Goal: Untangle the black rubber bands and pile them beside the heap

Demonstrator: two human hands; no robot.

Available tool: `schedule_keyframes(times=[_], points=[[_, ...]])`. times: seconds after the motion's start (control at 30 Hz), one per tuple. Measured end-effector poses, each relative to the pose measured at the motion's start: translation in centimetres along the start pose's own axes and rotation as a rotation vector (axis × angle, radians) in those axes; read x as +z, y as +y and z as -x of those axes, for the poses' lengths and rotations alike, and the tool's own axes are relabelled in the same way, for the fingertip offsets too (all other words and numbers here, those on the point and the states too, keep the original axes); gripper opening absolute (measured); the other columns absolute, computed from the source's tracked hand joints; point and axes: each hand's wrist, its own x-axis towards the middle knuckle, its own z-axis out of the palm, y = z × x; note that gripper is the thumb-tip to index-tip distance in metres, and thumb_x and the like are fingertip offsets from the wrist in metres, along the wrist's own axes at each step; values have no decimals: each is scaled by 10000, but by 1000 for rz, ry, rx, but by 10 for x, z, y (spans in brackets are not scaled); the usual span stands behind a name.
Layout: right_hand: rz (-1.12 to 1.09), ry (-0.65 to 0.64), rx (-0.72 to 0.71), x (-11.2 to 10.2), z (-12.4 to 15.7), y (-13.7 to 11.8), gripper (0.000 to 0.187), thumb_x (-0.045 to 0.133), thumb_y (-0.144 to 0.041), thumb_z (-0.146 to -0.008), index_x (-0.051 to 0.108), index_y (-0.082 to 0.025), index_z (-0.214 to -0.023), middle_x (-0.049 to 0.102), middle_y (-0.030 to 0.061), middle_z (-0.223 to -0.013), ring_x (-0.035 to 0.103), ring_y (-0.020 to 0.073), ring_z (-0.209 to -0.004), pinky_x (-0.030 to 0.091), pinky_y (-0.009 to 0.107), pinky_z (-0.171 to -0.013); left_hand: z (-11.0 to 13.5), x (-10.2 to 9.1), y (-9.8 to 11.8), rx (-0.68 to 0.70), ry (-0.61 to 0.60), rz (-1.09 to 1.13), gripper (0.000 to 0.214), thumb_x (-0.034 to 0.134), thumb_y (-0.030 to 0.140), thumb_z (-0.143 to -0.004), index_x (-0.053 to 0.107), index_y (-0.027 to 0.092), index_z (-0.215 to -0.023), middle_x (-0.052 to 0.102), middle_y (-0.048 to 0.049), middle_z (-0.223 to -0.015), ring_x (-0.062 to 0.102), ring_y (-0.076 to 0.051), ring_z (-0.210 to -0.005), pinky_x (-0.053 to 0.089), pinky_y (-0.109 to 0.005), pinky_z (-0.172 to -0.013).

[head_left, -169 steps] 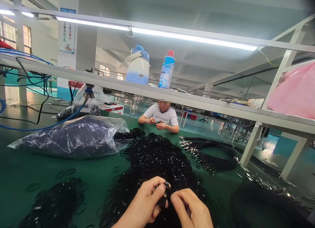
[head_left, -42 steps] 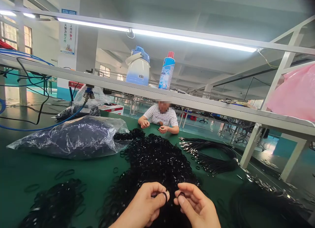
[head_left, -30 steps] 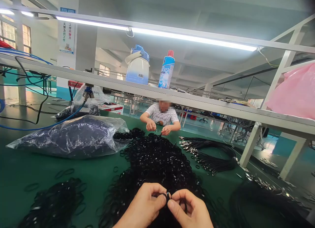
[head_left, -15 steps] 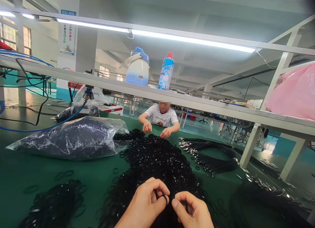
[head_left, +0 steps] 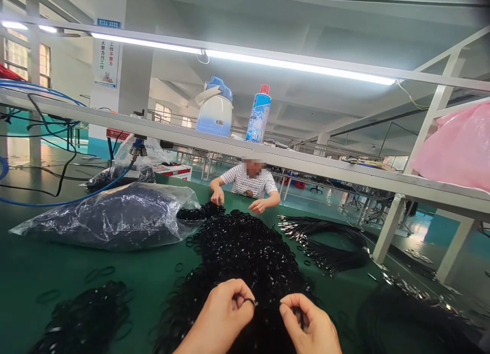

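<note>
My left hand point(head_left: 224, 313) is closed in a pinch over the front of a large pile of small black rings point(head_left: 248, 247). A single black ring point(head_left: 249, 301) shows between its thumb and forefinger. To its right, a short gap away, my right hand point(head_left: 310, 321) is also closed, thumb against fingertips. Something dark shows in the bend of its fingers, too small to make out. A smaller heap of black rings point(head_left: 86, 318) lies at the near left of the green table point(head_left: 153, 272).
A clear plastic bag point(head_left: 111, 216) with dark contents lies at left. Bundles of black cords with metal ends point(head_left: 325, 239) lie at right. A shelf point(head_left: 306, 165) crosses above, bearing a jug point(head_left: 214, 111) and a spray can point(head_left: 259, 115). Opposite, a person point(head_left: 248, 183) reaches towards the pile.
My hands have moved apart, the left a little to the left and the right to the right. The person opposite has moved one hand towards the bag.
</note>
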Motion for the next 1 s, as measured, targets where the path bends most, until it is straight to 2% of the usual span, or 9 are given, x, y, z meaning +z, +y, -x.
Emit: schedule_keyframes(times=[0.2, 0.33, 0.4, 0.47, 0.57, 0.63, 0.7, 0.87, 1.0], points=[[109, 29, -43, -10, -4, 7, 225, 456, -371, -777, 588, -236, -654, 592, -26, -603, 525, 144, -513, 403, 232, -522, -4, -11, -2, -133, -37, 126, 85, 484, 219, -686, 501, 186, -610, 362, 85, -530, 258, -73, -468, 168, -211, -449], [186, -118, -175, -14, -5, 12, 186, 437, -247, -796, 621, -233, -776, 655, -7, -740, 616, 158, -627, 468, 242, -597, -10, -10, -11, -131, -83, 180, 43, 505, 198, -643, 527, 184, -677, 433, 80, -601, 249, -51, -444, 166, -205, -439], [210, -161, -261, -13, -3, 13, 262, 423, -151, -757, 643, -236, -872, 691, 11, -908, 649, 194, -849, 481, 298, -767, -12, -9, -14, -171, -166, 273, 188, 479, 165, -603, 539, 196, -779, 482, 67, -690, 283, -42, -439, 156, -197, -419], [238, -96, -312, -12, 0, 12, 378, 394, -77, -695, 651, -247, -913, 682, 11, -1040, 583, 237, -1061, 405, 410, -924, -11, -9, -16, -246, -239, 384, 312, 435, 138, -556, 531, 212, -844, 511, 47, -778, 330, -41, -448, 122, -191, -403], [249, 13, -331, -13, 4, 0, 410, 371, -44, -641, 656, -261, -840, 670, 4, -1073, 499, 282, -1156, 319, 516, -954, -9, -9, -16, -258, -273, 512, 382, 402, 113, -511, 542, 208, -853, 530, 14, -879, 389, -50, -521, 121, -184, -412], [222, 36, -334, -14, 7, -11, 332, 394, -71, -691, 652, -263, -775, 673, 14, -1042, 501, 297, -1125, 331, 516, -918, -7, -9, -15, -221, -264, 558, 353, 420, 107, -535, 551, 202, -848, 523, 6, -905, 394, -56, -570, 162, -180, -429], [133, 3, -339, -11, 10, -22, 213, 466, -158, -759, 651, -263, -775, 680, 26, -976, 555, 280, -1012, 394, 448, -849, -4, -7, -13, -201, -247, 568, 307, 471, 119, -576, 550, 208, -859, 505, 12, -882, 381, -59, -584, 200, -181, -446], [-198, -265, -234, 3, 18, -33, 131, 579, -227, -754, 653, -252, -859, 663, -27, -733, 597, 139, -620, 462, 212, -568, 2, -4, -5, -180, -333, 622, 327, 536, 113, -613, 553, 215, -923, 480, 31, -815, 354, -57, -566, 215, -202, -469], [-56, -140, -208, -5, 13, -18, 149, 515, -230, -824, 664, -238, -814, 679, -2, -777, 631, 148, -668, 498, 208, -625, 3, -7, -4, -186, -294, 689, 231, 540, 153, -672, 596, 181, -894, 485, 9, -811, 373, -90, -644, 240, -206, -489]])
